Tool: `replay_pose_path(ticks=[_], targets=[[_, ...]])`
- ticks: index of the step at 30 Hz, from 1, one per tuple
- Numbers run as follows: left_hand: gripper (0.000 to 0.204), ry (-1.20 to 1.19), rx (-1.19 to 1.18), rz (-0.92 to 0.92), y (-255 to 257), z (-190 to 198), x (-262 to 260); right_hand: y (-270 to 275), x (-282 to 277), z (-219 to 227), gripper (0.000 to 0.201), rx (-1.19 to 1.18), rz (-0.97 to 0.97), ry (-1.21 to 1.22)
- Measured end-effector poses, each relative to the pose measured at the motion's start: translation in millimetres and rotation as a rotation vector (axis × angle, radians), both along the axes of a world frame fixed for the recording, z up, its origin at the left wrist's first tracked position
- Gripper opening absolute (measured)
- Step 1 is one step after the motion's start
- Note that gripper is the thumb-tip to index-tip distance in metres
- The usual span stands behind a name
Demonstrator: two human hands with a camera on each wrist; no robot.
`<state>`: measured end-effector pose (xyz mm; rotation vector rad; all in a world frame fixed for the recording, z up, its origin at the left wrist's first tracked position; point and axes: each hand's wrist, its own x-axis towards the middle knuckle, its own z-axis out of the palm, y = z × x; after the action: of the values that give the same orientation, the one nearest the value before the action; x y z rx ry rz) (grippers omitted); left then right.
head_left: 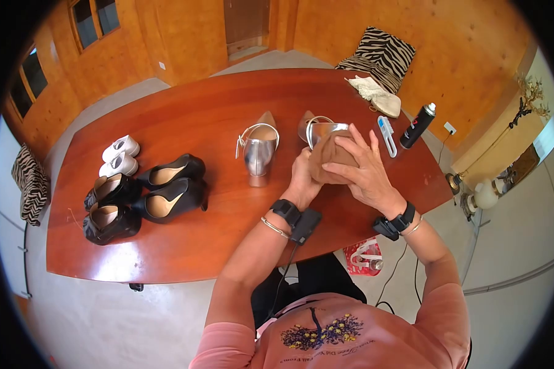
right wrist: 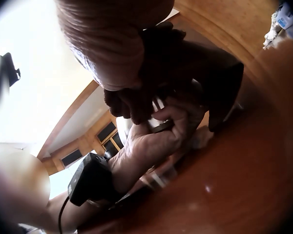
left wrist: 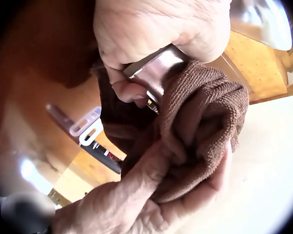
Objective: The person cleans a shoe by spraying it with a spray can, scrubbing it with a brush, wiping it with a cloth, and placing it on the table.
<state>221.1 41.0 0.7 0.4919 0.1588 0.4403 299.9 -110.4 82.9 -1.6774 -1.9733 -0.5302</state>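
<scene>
Over the table's right half, my left hand (head_left: pixel 303 177) grips a silver high-heeled shoe (head_left: pixel 325 131) with a beige pointed toe. The left wrist view shows its fingers around the shiny heel (left wrist: pixel 161 70). My right hand (head_left: pixel 368 175) holds a brown towelling cloth (head_left: pixel 331 158), which lies bunched against the shoe and hides much of it. In the left wrist view the cloth folds over the right thumb and fingers. To the left, the matching silver shoe (head_left: pixel 258 154) stands on the table, its heel facing me.
Black heels (head_left: pixel 169 200), black shoes (head_left: pixel 111 215) and small white shoes (head_left: pixel 120 157) stand at the table's left. On the right are a white brush (head_left: pixel 386 135), a black spray can (head_left: pixel 417 126) and white cloth (head_left: pixel 369 89). A red bag (head_left: pixel 362 257) is below the front edge.
</scene>
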Motion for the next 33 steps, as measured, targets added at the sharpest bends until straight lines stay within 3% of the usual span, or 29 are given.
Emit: replay_pose_path(ticks=[6,9,13,15,16,19,21,22,24,28,30,32,33], targets=[[0.040,0.036,0.022,0.038,-4,22,-14,15,-2,24,0.045,-0.046,0.008,-0.143],[0.042,0.058,0.200,-0.037,8,8,-13,18,-3,28,0.041,-0.071,0.007,-0.169],[0.034,0.111,0.180,-0.009,7,9,-9,19,4,28,0.038,-0.126,0.021,-0.187],[0.031,0.213,0.231,0.268,-6,29,-9,19,5,30,0.037,-0.189,0.020,-0.175],[0.031,0.213,0.233,0.267,-8,28,-8,19,5,32,0.036,-0.251,0.018,-0.162],[0.032,0.164,0.399,0.257,-11,19,-3,21,9,45,0.031,-0.319,0.037,-0.141],[0.050,0.193,0.623,0.185,-11,8,1,27,23,46,0.029,-0.292,0.035,-0.145],[0.050,0.194,0.624,0.184,-12,10,0,30,29,49,0.027,-0.268,0.035,-0.149],[0.048,0.249,0.659,0.109,-15,14,-2,33,39,56,0.026,-0.285,0.030,-0.115],[0.059,0.238,0.711,0.013,-22,23,-9,44,67,62,0.029,-0.095,-0.013,-0.044],[0.062,0.215,0.699,-0.010,-27,28,-12,46,82,64,0.032,-0.082,-0.106,0.239],[0.062,0.167,0.671,-0.092,-29,28,-13,50,107,48,0.031,-0.010,-0.119,0.272],[0.061,0.156,0.662,-0.106,-29,26,-13,52,119,36,0.031,0.088,-0.168,0.425]])
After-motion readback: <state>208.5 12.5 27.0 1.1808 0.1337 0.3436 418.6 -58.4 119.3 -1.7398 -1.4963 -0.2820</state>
